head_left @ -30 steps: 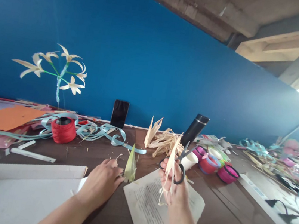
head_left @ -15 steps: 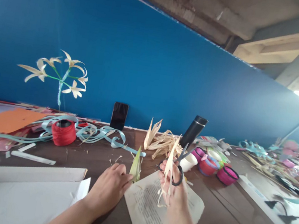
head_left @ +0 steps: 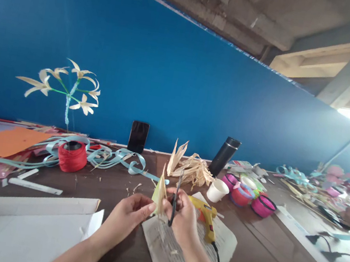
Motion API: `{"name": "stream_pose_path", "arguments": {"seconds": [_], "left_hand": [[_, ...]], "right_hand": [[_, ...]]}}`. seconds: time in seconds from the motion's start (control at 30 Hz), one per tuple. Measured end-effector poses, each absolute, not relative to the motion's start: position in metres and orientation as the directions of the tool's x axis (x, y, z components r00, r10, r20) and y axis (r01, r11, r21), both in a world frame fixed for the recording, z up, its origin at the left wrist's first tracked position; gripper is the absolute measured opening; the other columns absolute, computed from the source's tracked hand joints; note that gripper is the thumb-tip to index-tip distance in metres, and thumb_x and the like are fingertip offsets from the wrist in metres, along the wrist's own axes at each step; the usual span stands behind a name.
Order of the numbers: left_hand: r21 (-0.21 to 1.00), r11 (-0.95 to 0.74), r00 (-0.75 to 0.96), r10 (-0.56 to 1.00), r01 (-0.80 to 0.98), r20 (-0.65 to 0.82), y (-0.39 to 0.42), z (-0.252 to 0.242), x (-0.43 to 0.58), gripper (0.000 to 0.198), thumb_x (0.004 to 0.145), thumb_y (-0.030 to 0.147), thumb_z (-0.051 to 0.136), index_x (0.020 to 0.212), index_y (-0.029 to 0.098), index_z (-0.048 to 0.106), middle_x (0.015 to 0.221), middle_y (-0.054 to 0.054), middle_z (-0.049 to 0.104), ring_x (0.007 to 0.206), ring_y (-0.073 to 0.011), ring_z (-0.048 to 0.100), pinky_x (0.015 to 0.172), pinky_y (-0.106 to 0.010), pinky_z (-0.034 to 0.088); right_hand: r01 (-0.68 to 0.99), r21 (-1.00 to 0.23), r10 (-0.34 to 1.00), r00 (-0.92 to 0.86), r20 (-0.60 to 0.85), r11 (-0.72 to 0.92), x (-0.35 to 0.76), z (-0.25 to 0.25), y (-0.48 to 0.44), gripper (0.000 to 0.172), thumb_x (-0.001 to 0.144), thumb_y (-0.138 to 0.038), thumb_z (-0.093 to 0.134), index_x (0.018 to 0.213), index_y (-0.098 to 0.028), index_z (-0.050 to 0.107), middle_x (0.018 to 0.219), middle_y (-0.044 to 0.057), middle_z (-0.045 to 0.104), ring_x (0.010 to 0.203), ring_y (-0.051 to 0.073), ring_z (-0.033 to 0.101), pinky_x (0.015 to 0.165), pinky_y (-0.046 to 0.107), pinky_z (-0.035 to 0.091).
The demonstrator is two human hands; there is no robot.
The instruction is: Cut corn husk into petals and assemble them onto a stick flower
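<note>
Head view, left hand: the left hand [head_left: 126, 218] is low in the middle of the picture, thumb and fingers pinched shut on the lower edge of the husk piece [head_left: 160, 190].
Head view, husk piece: a pale green-cream leaf standing upright, tip up. It sits between the two hands, above the left fingertips and touching the right hand's knuckles.
Head view, right hand: the right hand [head_left: 182, 221] is curled closed through the black handles of the scissors [head_left: 176, 197], just right of the husk piece.
Head view, scissors: the blades point up along the leaf's right edge and show as one thin dark line. Whether they bite into the leaf cannot be told.
Head view, under the hands: a printed paper sheet [head_left: 175, 255] lies on the brown table [head_left: 263, 247].
Head view, right of the hand: a yellow glue gun [head_left: 206, 213] lies on the sheet just beside the right hand, its black cord running toward the bottom edge.
Head view, behind: a pile of dry husks [head_left: 192, 169], a white cup [head_left: 217, 191], a black flask [head_left: 224, 156] and pink tubs [head_left: 263, 204].
Head view, left side: a red spool [head_left: 72, 156] among loops of light blue ribbon [head_left: 117, 157], orange paper [head_left: 0, 141] and a white board [head_left: 14, 220].
Head view, back wall: a dark phone [head_left: 138, 136] leans on the blue wall [head_left: 171, 68], and a husk flower [head_left: 69, 87] stands at the left.
</note>
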State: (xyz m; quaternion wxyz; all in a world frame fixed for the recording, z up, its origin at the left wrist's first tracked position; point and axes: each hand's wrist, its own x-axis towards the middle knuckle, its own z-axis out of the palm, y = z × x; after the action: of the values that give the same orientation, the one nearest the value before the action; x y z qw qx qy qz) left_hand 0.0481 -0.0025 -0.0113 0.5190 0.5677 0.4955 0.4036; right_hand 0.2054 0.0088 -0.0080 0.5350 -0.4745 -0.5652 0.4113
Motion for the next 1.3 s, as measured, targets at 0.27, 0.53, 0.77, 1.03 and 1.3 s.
{"name": "stream_pose_path", "arguments": {"seconds": [0.27, 0.53, 0.77, 1.03, 1.3], "left_hand": [[0.997, 0.046, 0.198, 0.978, 0.059, -0.057, 0.005, -0.022, 0.044, 0.031, 0.068, 0.047, 0.059, 0.066, 0.016, 0.054, 0.047, 0.006, 0.046, 0.038, -0.0054, 0.037, 0.039, -0.018, 0.023], [0.982, 0.164, 0.199, 0.97, -0.098, -0.142, 0.008, -0.022, 0.042, 0.032, 0.063, 0.046, 0.064, 0.066, 0.017, 0.052, 0.045, 0.008, 0.046, 0.036, -0.0045, 0.034, 0.038, -0.017, 0.024], [0.986, 0.11, 0.116, 0.989, -0.126, -0.096, 0.012, -0.025, 0.038, 0.031, 0.065, 0.045, 0.063, 0.066, 0.016, 0.052, 0.042, 0.009, 0.042, 0.034, -0.0037, 0.032, 0.037, -0.017, 0.022], [0.985, 0.046, -0.063, 0.996, -0.168, -0.057, 0.014, -0.02, 0.031, 0.029, 0.065, 0.044, 0.062, 0.066, 0.016, 0.052, 0.045, 0.008, 0.044, 0.036, -0.0042, 0.036, 0.038, -0.017, 0.025], [0.984, -0.033, -0.228, 0.974, -0.172, -0.007, 0.016, -0.016, 0.023, 0.03, 0.067, 0.045, 0.061, 0.069, 0.016, 0.054, 0.049, 0.007, 0.048, 0.039, -0.0047, 0.042, 0.041, -0.017, 0.031]], "right_hand": [[0.088, -0.979, 0.981, -0.074, 0.18, 0.186, 0.199, -0.011, 0.006, 0.033, 0.066, -0.027, 0.069, 0.096, -0.016, 0.058, 0.069, -0.001, 0.059, 0.055, 0.01, 0.05, 0.05, 0.021, 0.039], [0.037, -0.985, 0.983, -0.076, 0.167, 0.17, 0.205, -0.008, 0.009, 0.032, 0.069, -0.026, 0.067, 0.097, -0.016, 0.057, 0.068, -0.001, 0.058, 0.06, 0.011, 0.051, 0.053, 0.022, 0.038], [0.062, -0.981, 0.979, -0.099, 0.179, 0.186, 0.2, -0.007, 0.006, 0.038, 0.064, -0.031, 0.071, 0.096, -0.016, 0.057, 0.072, 0.001, 0.059, 0.056, 0.011, 0.05, 0.052, 0.023, 0.04], [0.023, -0.964, 0.965, -0.014, 0.263, 0.264, 0.201, 0.004, -0.002, 0.037, 0.071, -0.032, 0.067, 0.103, -0.018, 0.056, 0.079, 0.004, 0.062, 0.072, 0.017, 0.056, 0.065, 0.028, 0.043], [0.097, -0.995, 0.838, -0.543, -0.043, 0.012, 0.198, 0.009, -0.017, 0.046, 0.067, -0.042, 0.067, 0.101, -0.011, 0.06, 0.058, 0.003, 0.06, 0.05, 0.013, 0.055, 0.046, 0.022, 0.041]]}}
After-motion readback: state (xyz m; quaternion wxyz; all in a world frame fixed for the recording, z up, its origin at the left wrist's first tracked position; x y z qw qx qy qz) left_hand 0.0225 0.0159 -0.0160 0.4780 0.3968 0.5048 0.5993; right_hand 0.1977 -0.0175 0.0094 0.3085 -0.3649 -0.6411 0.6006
